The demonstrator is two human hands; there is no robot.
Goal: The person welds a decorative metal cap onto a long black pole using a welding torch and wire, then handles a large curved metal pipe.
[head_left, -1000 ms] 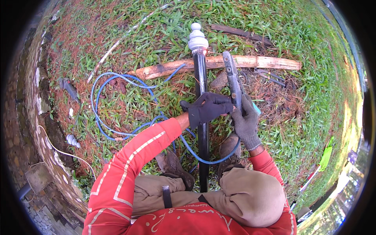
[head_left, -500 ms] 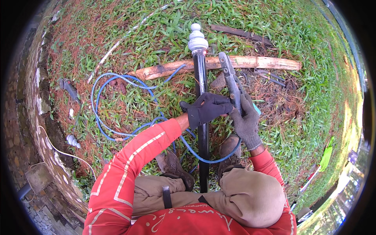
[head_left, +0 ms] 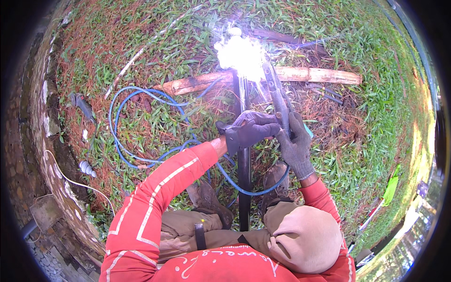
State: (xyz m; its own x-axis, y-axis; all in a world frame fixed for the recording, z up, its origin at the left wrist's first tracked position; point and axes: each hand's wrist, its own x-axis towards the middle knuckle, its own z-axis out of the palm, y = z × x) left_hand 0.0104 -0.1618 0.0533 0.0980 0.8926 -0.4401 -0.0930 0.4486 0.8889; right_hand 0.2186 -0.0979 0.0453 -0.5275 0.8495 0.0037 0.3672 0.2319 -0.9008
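Note:
My right hand (head_left: 297, 148), in a grey knit glove, is closed round a welding electrode holder (head_left: 277, 96) whose jaw end points away from me. My left hand (head_left: 253, 129), in a dark glove, lies across a black metal pole (head_left: 244, 176). Its curled fingers reach the holder's near side and appear to grip it. A blinding white welding arc (head_left: 242, 54) burns at the pole's far end. Its glare hides the joint, the electrode tip and most of the stepped finial; only the round top knob (head_left: 234, 31) shows.
A split log (head_left: 324, 74) lies crosswise under the pole. Blue cable (head_left: 112, 120) loops on the grass at left and passes near my boots. Dark pliers-like tools (head_left: 326, 92) lie right of the pole, a grey finial (head_left: 87, 169) far left, beside a stone edging (head_left: 51, 113).
A bright arc with smoke and sparks has flared at the pole's far end, washing out the finial. Both hands and the holder stay almost where they were.

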